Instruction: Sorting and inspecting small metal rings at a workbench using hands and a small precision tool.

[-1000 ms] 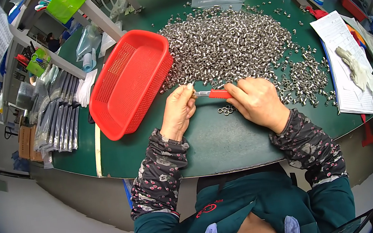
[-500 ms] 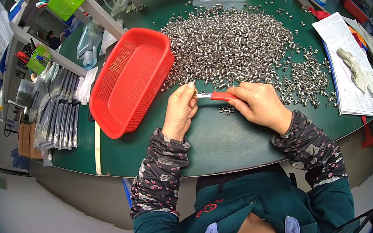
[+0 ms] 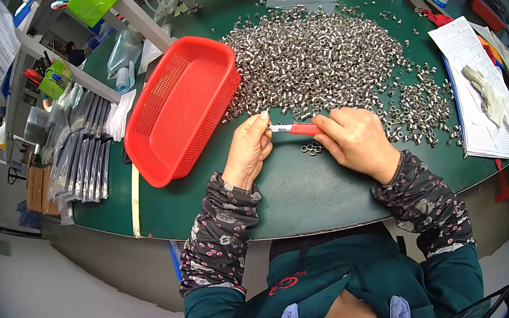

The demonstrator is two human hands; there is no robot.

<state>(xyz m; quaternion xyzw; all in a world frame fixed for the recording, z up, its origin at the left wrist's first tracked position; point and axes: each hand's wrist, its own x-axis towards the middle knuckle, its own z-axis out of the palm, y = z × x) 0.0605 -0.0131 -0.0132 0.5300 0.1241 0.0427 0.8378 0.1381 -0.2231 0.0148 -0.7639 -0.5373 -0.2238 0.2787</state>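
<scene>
Centre of frame: right hand's grip wraps red knife; left hand pinches small part, mostly hidden, at blade end. Judged risk: blade could skid off part, nicking left hand. Metal rings heaped, upper centre.

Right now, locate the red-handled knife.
Centre of the head view, below the metal parts: the knife is in the right hand, blade toward the left hand.
</scene>
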